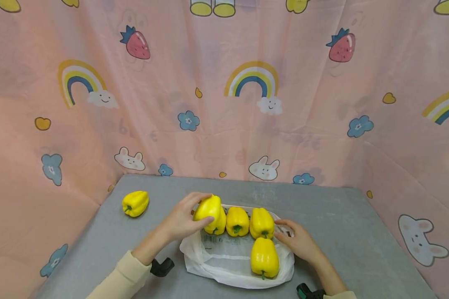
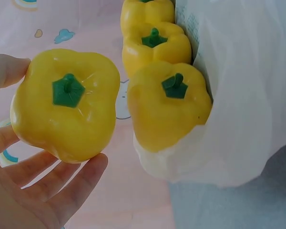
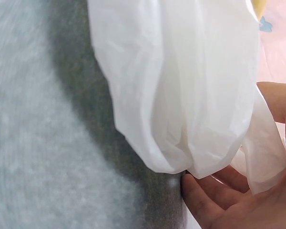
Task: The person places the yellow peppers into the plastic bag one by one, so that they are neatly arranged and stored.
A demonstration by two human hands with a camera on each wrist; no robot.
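My left hand (image 1: 183, 218) grips a yellow bell pepper (image 1: 205, 209), thumb on one side and fingers round the other. In the left wrist view, this pepper's green stem faces the camera, and a gap separates it from the bag. A white plastic bag (image 1: 209, 272) lies spread with its mouth wide. Along its far side sit three more yellow peppers (image 1: 237, 222) in a row, the leftmost partly hidden behind the gripped one. Another pepper (image 1: 265, 258) lies nearer, at the right. My right hand (image 1: 301, 243) holds the bag's right edge between thumb and fingers.
A lone yellow pepper (image 1: 135, 203) lies on the grey table (image 1: 344, 232) at the far left, outside the bag. Pink printed cloth (image 1: 224, 137) hangs behind the table and along both sides. Dark devices (image 1: 162, 267) are worn at both wrists.
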